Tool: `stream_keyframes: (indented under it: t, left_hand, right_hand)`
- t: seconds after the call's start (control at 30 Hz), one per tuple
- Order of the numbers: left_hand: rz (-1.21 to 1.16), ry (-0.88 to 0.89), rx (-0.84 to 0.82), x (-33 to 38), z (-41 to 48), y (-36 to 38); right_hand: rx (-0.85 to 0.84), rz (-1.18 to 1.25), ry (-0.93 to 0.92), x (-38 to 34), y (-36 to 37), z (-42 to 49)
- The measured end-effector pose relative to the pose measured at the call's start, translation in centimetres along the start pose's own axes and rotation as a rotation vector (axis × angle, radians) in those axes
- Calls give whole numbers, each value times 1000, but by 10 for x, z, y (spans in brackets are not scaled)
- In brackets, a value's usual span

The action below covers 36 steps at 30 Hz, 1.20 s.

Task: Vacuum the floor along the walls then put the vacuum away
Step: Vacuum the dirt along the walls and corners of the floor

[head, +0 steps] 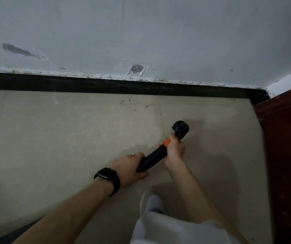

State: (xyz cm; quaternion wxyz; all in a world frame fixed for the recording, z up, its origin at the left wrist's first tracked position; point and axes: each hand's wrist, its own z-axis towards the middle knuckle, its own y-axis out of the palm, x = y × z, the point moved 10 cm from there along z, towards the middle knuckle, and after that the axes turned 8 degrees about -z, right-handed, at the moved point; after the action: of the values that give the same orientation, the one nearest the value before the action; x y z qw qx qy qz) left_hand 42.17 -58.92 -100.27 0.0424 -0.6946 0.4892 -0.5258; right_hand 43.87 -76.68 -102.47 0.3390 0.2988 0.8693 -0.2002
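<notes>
1. Left hand (132,166), just below frame centre, was curled round the near end of the black vacuum wand (152,156) and gripping it, with the thumb side underneath.
2. Right hand (175,150), centre right, was wrapped round the same wand higher up, at the orange collar (166,142). Fingers were closed on it, seen from the back of the hand.
3. The wand ran diagonally from the left hand up and right to the round black brush head (180,128). The head was down at the floor (53,138), right of centre. Could not tell if the bristles actually touched the tile.
4. The brush head was near the black baseboard (106,84) but apart from it, and left of the corner.
5. Small dark specks (129,101) lay on the floor just below the baseboard, up and left of the head.
6. A black watch (108,177) was on the left wrist and a ring (133,154) on a left finger.
7. The grey wall (158,32) filled the top, with a dark smear (18,49) at upper left and a round patched spot (136,68) just above the baseboard.
8. A reddish-brown wooden panel (287,155) ran down the right edge.
9. A light shoe (147,198) and a pale trouser leg (167,229) were at bottom centre.
10. A dark ribbed hose (20,228) lay at the bottom left corner.
</notes>
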Motion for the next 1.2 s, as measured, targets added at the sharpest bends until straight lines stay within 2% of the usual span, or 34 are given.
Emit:
stream_keyframes:
  t: [0.27,0.4,0.63,0.9,1.2]
  left_hand:
    - [-7,87,-7,37,40,9]
    - [69,56,-7,23,36,2]
    - [128,12,93,-48,-23,-24]
    - [72,21,186,-79,-82,-22]
    - [122,-34,220,-96,-70,-44]
  right_hand:
    - [98,19,-16,-29,-27,43]
    - [4,-55,5,-20,1,44]
    - [-186,-103,66,35,80,-2]
    - [-279,-189,71,75,110,-47]
    - [-312,-244,21,59,147,-51]
